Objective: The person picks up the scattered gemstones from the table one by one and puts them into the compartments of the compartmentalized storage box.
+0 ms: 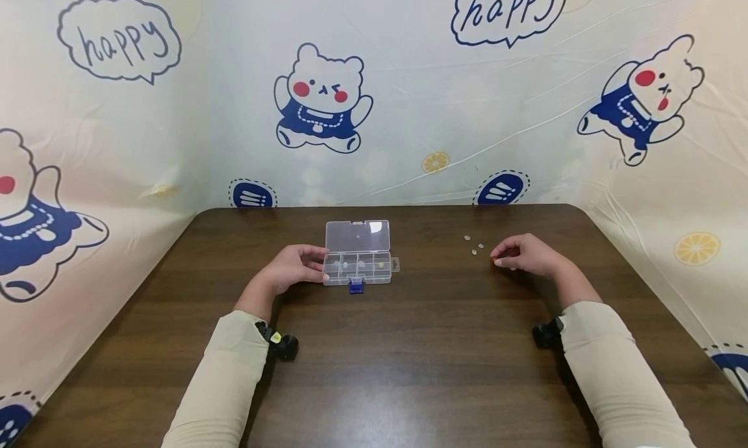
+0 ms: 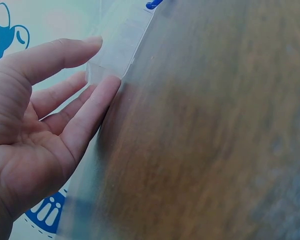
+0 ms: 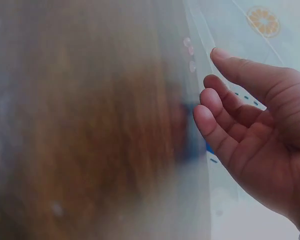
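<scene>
A clear plastic compartment box (image 1: 358,277) lies on the table with its lid (image 1: 357,236) raised at the back and a blue latch (image 1: 356,286) in front. Small pale pieces sit in several compartments. My left hand (image 1: 292,267) grips the box's left end, thumb and fingers at its corners; the left wrist view shows them round the clear end (image 2: 112,62). Right of the box, my right hand (image 1: 528,254) is low over the table, thumb and index tips close together; I cannot tell whether they pinch anything. Small whitish pieces (image 1: 474,252) lie left of its fingertips.
The brown wooden table (image 1: 409,344) ends at a patterned fabric backdrop (image 1: 397,110) behind and at both sides. A hanging tab (image 1: 395,264) sticks out from the box's right end. Black wrist cameras (image 1: 286,348) sit on both sleeves.
</scene>
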